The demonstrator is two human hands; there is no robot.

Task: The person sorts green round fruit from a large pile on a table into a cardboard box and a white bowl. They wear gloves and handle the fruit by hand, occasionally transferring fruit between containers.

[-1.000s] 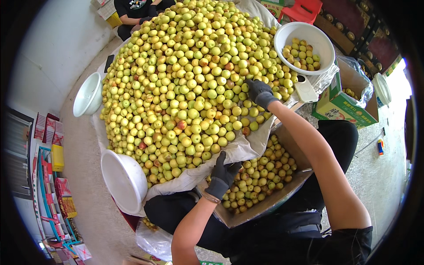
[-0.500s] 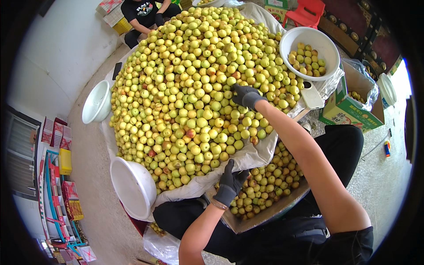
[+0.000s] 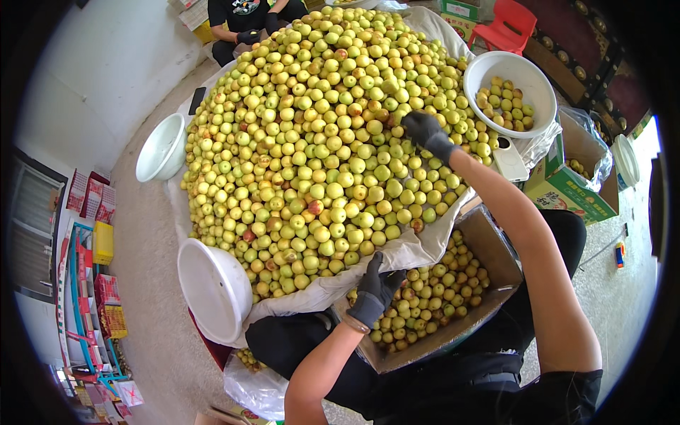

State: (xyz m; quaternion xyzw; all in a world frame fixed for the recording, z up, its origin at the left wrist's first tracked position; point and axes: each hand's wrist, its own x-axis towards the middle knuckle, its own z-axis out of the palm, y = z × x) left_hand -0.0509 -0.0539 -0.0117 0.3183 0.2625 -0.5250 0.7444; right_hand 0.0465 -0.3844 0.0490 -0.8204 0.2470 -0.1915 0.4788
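Note:
A big heap of small round yellow-green fruit (image 3: pixel 312 170), some with reddish-brown patches, lies on a pale cloth (image 3: pixel 312 301) in front of me. My right hand (image 3: pixel 428 134), in a dark grey glove, is over the heap's right side with its fingers curled down against the fruit. Whatever is under those fingers is hidden. Lower down, my left hand (image 3: pixel 377 292), also gloved, hovers by the cloth's near edge, thumb and fingers apart. Beneath it, a deep box (image 3: pixel 489 304) between my legs holds more of the same fruit.
White basins stand around the heap: one at near left (image 3: pixel 212 290), one at far left (image 3: pixel 160 147), and one with fruit at right (image 3: pixel 542 92). A phone (image 3: pixel 510 161) and a green carton (image 3: pixel 577 188) are at the right. Across the heap sits another person (image 3: pixel 248 18) with gloved hands.
My right hand has moved farther out and to the right over the heap, its fingers now curled. My left hand stays near the cloth edge. The other person's gloved hand has shifted.

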